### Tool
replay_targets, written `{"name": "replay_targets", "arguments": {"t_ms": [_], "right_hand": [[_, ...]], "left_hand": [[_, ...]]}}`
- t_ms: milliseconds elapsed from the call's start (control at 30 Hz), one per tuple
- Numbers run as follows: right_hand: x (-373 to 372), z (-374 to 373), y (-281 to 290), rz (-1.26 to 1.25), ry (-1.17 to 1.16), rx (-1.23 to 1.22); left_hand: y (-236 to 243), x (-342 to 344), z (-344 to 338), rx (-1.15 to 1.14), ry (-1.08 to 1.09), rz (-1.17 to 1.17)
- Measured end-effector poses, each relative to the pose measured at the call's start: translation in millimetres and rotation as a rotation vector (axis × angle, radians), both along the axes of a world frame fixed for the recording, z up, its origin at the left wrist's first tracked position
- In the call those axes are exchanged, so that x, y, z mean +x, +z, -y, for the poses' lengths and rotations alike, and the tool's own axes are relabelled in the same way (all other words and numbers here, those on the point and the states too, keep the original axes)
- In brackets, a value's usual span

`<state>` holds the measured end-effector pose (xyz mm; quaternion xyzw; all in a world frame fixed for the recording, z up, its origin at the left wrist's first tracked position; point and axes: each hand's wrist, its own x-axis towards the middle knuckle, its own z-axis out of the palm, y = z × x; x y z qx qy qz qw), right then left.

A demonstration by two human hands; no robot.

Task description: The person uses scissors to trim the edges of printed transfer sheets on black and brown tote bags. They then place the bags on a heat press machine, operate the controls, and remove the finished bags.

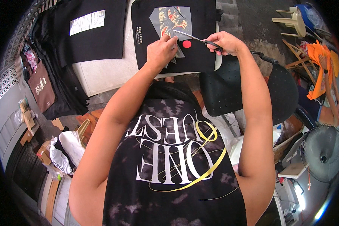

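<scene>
My left hand [161, 52] pinches the lower edge of a clear transfer film [184, 17] printed with a gold, red and black pattern. My right hand [226, 42] grips a pair of scissors [195, 37] by its black handles, fingers through the loops. The blades point left and reach over the film beside my left fingertips; whether they are cutting cannot be made out. Under the film lies a black cloth piece [147, 17] with small pale print along its left side. A red round spot [187, 44] shows between my hands. My left fingers hide part of the film.
Another black cloth piece with a silvery rectangle [87, 22] lies left on the pale table [98, 77]. Dark fabric [66, 90] hangs over its left side. A black perforated chair [222, 86] stands close right. Farther right are a fan [323, 158], orange cloth [318, 64] and another person's arm [331, 101].
</scene>
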<state>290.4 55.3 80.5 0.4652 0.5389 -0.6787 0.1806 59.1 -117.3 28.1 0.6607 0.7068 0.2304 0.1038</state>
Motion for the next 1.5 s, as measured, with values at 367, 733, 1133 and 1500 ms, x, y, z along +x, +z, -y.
{"name": "replay_targets", "arguments": {"t_ms": [367,733,1133,1500], "right_hand": [[0.1,8.1,-0.3,-0.017,-0.040,0.027],[51.0,44.0,21.2,-0.079,-0.043,0.074],[150.9,499.9,-62.4,0.167,-1.332,-0.257],[21.2,798.7,-101.9,0.909,-1.524,0.061]], "left_hand": [[-5.2,3.6,1.1,0.043,0.017,-0.012],[17.2,-34.6,40.2,0.185,0.269,0.602],[41.9,-29.1,104.5,-0.848,-0.062,1.212],[48.8,226.3,172.4,-1.394,-0.670,0.782]]}}
